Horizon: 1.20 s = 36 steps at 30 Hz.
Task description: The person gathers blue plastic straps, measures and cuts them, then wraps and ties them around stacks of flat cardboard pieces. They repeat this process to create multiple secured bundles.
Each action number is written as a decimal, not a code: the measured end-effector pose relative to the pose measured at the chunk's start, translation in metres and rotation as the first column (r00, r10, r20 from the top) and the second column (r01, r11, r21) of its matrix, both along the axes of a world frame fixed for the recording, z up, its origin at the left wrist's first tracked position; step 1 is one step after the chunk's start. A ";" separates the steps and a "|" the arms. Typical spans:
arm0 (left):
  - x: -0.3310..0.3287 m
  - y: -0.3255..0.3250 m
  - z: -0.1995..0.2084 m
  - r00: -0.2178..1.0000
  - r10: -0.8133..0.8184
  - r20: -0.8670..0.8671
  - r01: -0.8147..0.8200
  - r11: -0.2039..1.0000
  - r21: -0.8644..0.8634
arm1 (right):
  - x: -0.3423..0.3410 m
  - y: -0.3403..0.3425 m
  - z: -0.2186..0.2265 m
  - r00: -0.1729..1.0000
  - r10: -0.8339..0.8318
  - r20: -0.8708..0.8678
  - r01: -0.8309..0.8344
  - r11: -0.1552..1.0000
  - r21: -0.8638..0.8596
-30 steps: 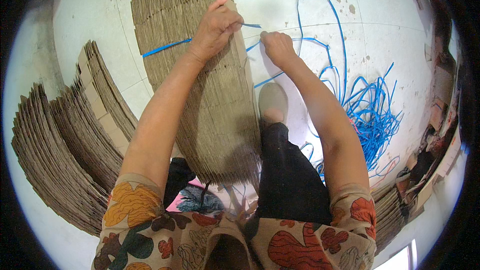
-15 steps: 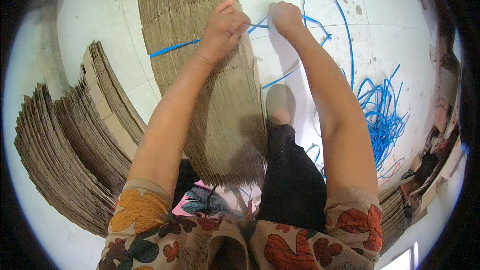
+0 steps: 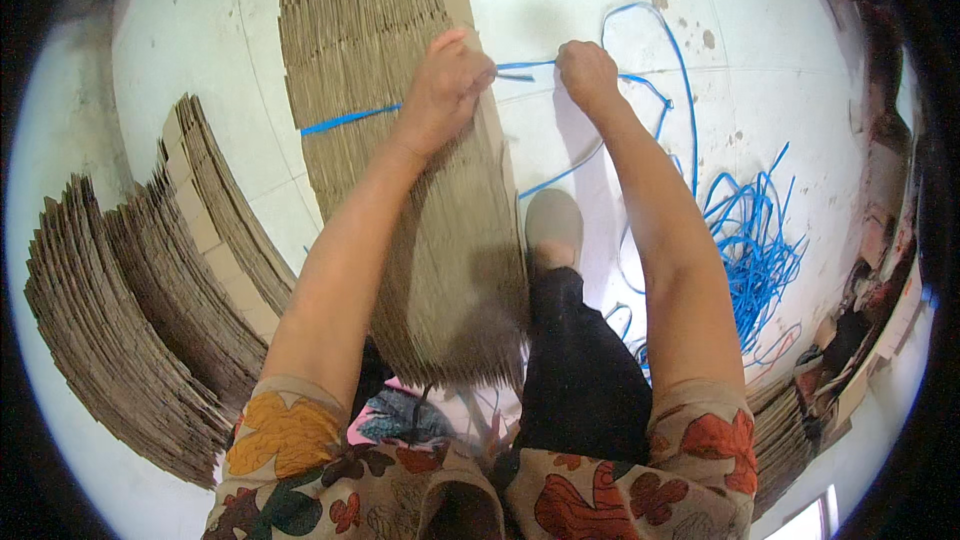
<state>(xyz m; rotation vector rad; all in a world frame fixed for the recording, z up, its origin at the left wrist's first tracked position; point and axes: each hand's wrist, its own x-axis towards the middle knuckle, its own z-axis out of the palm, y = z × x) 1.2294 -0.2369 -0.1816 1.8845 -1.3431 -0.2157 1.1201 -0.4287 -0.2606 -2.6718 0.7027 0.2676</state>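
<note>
A long stack of flattened brown cardboard (image 3: 455,230) lies before me, its layered edges facing up. Blue strapping (image 3: 350,119) runs across it from the left side to under my left hand. My left hand (image 3: 447,80) is closed on the strapping at the stack's right edge, a short loose end poking out past the fingers. To the right, above the floor, my right hand (image 3: 588,75) is a fist around the same strapping, which stretches fairly straight between both hands. From the right fist the strap trails on in a loop.
A tangled heap of blue strapping (image 3: 755,250) lies on the pale floor at right. More cardboard stacks (image 3: 130,310) stand at left, another (image 3: 782,430) at lower right. My shoe (image 3: 553,225) is beside the stack. Mixed clutter (image 3: 870,310) lines the right side.
My right hand has shifted slightly right relative to the left, and the strapping between them is straighter. Both hands still grip it. The whole view has shifted a little.
</note>
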 end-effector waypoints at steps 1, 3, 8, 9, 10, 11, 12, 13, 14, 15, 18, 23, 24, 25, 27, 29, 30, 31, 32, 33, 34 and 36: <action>-0.001 0.001 0.000 1.000 0.029 -0.010 -0.029 1.000 -0.005 | -0.004 0.003 0.000 1.000 -0.020 0.021 0.020 1.000 0.016; 0.004 -0.002 0.001 1.000 -0.028 -0.004 0.028 0.999 0.029 | -0.017 0.003 -0.005 1.000 -0.013 0.010 0.013 1.000 0.026; 0.002 -0.003 0.005 0.999 -0.031 0.013 0.030 0.998 0.056 | -0.026 -0.001 0.030 1.000 0.016 0.011 -0.019 0.947 0.321; 0.003 -0.003 0.005 0.999 -0.031 0.016 0.030 0.999 0.045 | -0.020 -0.001 0.048 1.000 0.005 -0.016 0.002 0.915 0.403; 0.004 0.000 0.004 0.999 -0.029 0.022 0.028 0.999 0.042 | -0.011 0.006 0.069 0.999 -0.002 -0.041 0.021 0.873 0.487; 0.004 0.003 0.004 0.999 -0.031 0.026 0.029 0.998 0.064 | -0.009 0.011 0.081 0.997 -0.009 -0.075 0.050 0.827 0.560; 0.005 0.000 0.005 0.999 -0.038 0.032 0.036 0.997 0.069 | -0.012 0.007 0.072 0.993 0.079 -0.085 -0.031 0.888 0.459; 0.006 -0.003 0.006 0.998 -0.045 0.038 0.042 0.996 0.076 | -0.032 -0.001 0.047 0.995 0.080 -0.059 -0.050 0.916 0.399; 0.005 -0.007 0.007 0.998 -0.052 0.019 0.051 0.998 0.048 | -0.058 -0.013 0.014 0.996 0.081 -0.027 -0.067 0.941 0.333; 0.001 -0.008 0.006 0.998 -0.056 0.002 0.056 0.998 0.027 | -0.071 -0.021 -0.005 0.996 0.087 0.007 -0.086 0.959 0.271; 0.004 -0.005 0.002 0.998 -0.063 -0.012 0.064 0.997 0.047 | -0.072 -0.010 0.004 0.968 -0.222 -0.114 0.248 0.809 0.533; 0.004 -0.002 -0.004 0.996 -0.076 0.037 0.072 0.992 0.102 | -0.008 -0.004 0.111 0.860 -0.476 -0.182 0.259 0.100 0.961; 0.005 -0.002 -0.002 0.996 -0.072 0.044 0.068 0.995 0.077 | 0.004 -0.002 0.128 0.894 -0.432 -0.120 0.161 0.059 0.985; 0.005 -0.004 -0.002 0.996 -0.072 0.049 0.070 0.997 0.041 | 0.010 -0.003 0.139 0.927 -0.374 -0.035 0.045 0.019 0.999; 0.006 -0.005 0.002 0.994 -0.100 -0.032 0.100 0.995 -0.002 | 0.017 0.002 0.160 0.956 -0.294 0.023 0.007 0.104 0.995; 0.006 -0.009 0.009 0.984 -0.125 -0.129 0.126 0.992 0.000 | 0.019 0.004 0.177 0.960 -0.281 0.015 -0.012 0.011 1.000; 0.006 -0.007 0.015 0.976 -0.125 -0.181 0.134 0.990 0.039 | 0.021 0.007 0.183 0.963 -0.270 0.013 -0.026 -0.046 0.999; 0.007 -0.005 0.016 0.975 -0.122 -0.188 0.134 0.990 0.053 | 0.024 0.009 0.192 0.948 -0.283 0.144 -0.178 -0.096 0.979; 0.008 -0.004 0.016 0.972 -0.126 -0.199 0.140 0.988 0.059 | 0.025 0.011 0.204 0.914 -0.306 0.268 -0.321 -0.137 0.937; 0.010 -0.003 0.013 0.978 -0.129 -0.166 0.137 0.990 0.041 | 0.027 0.011 0.213 0.861 -0.332 0.385 -0.457 -0.175 0.872; 0.012 -0.001 0.010 0.983 -0.129 -0.131 0.133 0.991 0.023 | 0.026 0.005 0.214 0.798 -0.529 0.290 -0.482 -0.270 0.834; -0.001 0.005 0.018 0.981 0.121 -0.149 -0.114 0.992 0.052 | 0.024 -0.006 0.216 0.562 -0.822 0.089 -0.633 -0.359 0.686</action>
